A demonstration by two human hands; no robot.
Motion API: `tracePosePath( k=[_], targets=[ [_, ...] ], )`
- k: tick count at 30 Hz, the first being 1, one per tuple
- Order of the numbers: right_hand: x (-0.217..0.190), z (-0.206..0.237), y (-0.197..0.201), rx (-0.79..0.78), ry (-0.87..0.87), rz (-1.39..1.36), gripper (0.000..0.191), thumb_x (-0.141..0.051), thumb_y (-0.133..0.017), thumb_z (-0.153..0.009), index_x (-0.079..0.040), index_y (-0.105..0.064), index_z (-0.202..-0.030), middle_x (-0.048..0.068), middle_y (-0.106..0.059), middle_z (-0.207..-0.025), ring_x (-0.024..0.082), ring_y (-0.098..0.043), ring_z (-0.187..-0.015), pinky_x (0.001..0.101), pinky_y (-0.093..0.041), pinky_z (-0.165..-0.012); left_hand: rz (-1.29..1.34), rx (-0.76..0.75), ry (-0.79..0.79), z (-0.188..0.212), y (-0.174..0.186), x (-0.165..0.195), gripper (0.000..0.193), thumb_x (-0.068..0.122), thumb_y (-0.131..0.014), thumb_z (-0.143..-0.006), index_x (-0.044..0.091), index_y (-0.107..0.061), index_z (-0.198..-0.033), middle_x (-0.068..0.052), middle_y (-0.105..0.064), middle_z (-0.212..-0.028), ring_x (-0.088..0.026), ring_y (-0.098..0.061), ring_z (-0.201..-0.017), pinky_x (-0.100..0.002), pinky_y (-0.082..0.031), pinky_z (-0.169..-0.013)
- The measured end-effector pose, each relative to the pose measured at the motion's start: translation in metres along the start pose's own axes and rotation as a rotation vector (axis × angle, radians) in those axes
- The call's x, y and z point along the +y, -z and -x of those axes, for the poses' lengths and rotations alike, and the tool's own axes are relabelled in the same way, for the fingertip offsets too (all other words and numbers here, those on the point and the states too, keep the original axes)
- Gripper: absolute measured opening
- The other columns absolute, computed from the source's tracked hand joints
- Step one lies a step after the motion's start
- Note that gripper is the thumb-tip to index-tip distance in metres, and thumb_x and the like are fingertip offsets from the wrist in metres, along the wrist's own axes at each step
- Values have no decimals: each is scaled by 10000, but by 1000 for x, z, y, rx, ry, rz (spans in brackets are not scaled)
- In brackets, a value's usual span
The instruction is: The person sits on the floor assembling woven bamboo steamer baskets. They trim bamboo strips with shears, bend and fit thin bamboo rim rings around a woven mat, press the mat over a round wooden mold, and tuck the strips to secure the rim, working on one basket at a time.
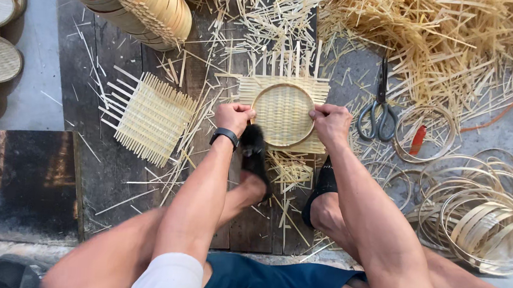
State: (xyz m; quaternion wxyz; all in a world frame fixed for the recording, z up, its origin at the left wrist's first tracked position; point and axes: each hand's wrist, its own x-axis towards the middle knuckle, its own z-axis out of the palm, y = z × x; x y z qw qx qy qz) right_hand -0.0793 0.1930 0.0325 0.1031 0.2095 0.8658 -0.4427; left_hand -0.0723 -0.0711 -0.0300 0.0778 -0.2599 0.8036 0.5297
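Observation:
A square woven bamboo mat (283,91) lies on the dark wooden board, with a round bamboo hoop (282,114) pressed into its middle. My left hand (233,117) grips the hoop's left rim; a black watch sits on that wrist. On the hoop's right rim my right hand (330,123) is closed. My two feet in black slippers (254,156) hold down the mat's near edge. Loose strip ends stick out from the mat at the top.
A second woven mat (149,118) lies to the left. A stack of finished trays (140,6) leans at top left. Scissors (379,113) and a red-handled tool (417,140) lie right, beside a pile of bamboo hoops (477,217). Bamboo offcuts (441,42) cover the top right.

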Motion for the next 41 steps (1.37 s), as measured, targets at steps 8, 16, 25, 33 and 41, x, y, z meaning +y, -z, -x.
tracePosePath(
  k=[8,16,25,33,41],
  targets=[
    [11,-8,-9,65,134,31,237,-148,-828,-837,-74,-806,-1060,131,-787,-881,160,-744,-751,307,-580,-761,-52,75,-32,4,-5,-7,128,138,-870,-722,83,-817,-825,-66,-779,-735,-125,-727,-639,-293,-573,-643],
    [18,-17,3,-75,148,-24,238,-162,-819,-844,-74,-803,-1065,93,-797,-873,106,-726,-748,278,-585,-710,-59,127,17,10,-11,-11,129,135,-865,-696,87,-821,-808,-71,-783,-750,-144,-739,-665,-293,-574,-675],
    [18,-34,10,-226,67,-105,252,-142,-865,-767,-62,-810,-1000,62,-787,-824,102,-688,-714,265,-569,-679,220,-59,99,-5,-5,-35,172,43,-869,-737,7,-782,-881,-46,-770,-794,-98,-682,-685,-268,-567,-656],
    [-55,32,-11,-530,562,685,1096,-437,-878,-670,36,-343,-1501,245,-266,-1574,380,-248,-1507,458,-224,-1285,-387,-62,-191,-3,5,21,132,131,-812,-816,74,-811,-934,-92,-772,-882,-225,-697,-796,-384,-569,-757],
    [-9,50,-59,-178,1053,1029,969,-540,-644,-882,95,-351,-1553,356,-206,-1632,539,-132,-1527,658,-103,-1247,-173,-188,-521,-21,-41,53,252,318,-683,-983,197,-801,-1170,-35,-713,-1142,-231,-572,-1061,-376,-515,-964]
  ],
)
